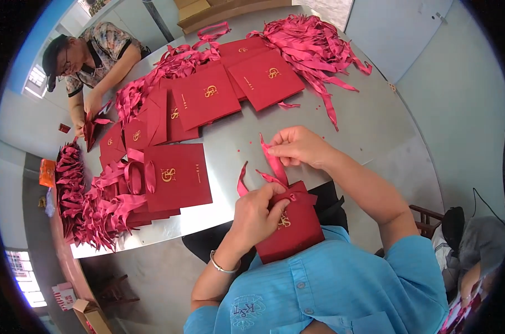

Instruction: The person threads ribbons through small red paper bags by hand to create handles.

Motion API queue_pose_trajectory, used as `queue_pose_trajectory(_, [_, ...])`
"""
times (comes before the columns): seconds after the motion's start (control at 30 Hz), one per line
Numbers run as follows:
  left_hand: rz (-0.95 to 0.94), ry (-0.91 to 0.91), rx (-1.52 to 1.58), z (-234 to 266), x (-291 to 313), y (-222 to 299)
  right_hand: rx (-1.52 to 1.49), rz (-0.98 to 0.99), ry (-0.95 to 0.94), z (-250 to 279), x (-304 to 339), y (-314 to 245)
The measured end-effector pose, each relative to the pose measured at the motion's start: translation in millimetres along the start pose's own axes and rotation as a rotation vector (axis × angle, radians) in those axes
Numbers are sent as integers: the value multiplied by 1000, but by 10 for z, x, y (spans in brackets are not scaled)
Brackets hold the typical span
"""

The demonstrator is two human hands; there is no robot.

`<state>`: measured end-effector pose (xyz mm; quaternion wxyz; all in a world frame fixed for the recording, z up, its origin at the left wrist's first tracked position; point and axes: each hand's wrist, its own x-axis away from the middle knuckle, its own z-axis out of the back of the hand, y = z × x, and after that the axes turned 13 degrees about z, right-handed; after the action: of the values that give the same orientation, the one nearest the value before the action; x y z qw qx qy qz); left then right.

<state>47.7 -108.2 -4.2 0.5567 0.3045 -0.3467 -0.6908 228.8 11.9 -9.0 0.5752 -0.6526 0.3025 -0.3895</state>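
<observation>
A small red paper gift bag [297, 234] with a gold emblem rests against my front, at the table's near edge. My left hand [259, 211] grips the bag's top edge, thumb on its front and fingers behind. From the top of the bag rise loose ends of pink ribbon [275, 165]. Above the bag, my right hand [297, 147] pinches one ribbon end between thumb and fingers and holds it up. A ribbon knot shows by my left thumb. Left of my hands lies a stack of finished-looking red bags [185, 172] with pink ribbon handles.
Flat red bags [205, 97] lie in overlapping stacks across the metal table [358, 111]. Pink ribbons [311, 42] are heaped at the far right. Ribbon-handled bags [91, 206] crowd the left edge. A co-worker [105, 53] handles a red bag at the far left. Cardboard boxes [219, 14] stand behind.
</observation>
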Motion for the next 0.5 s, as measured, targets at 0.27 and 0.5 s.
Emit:
queue_pose_trajectory(0.27, [15,16,-80,-58,-64,-41,460,426,213,-13,-119,114])
queue_pose_trajectory(0.5, [39,11,-46,-92,-76,-76,987,272,-92,-252,40,-115])
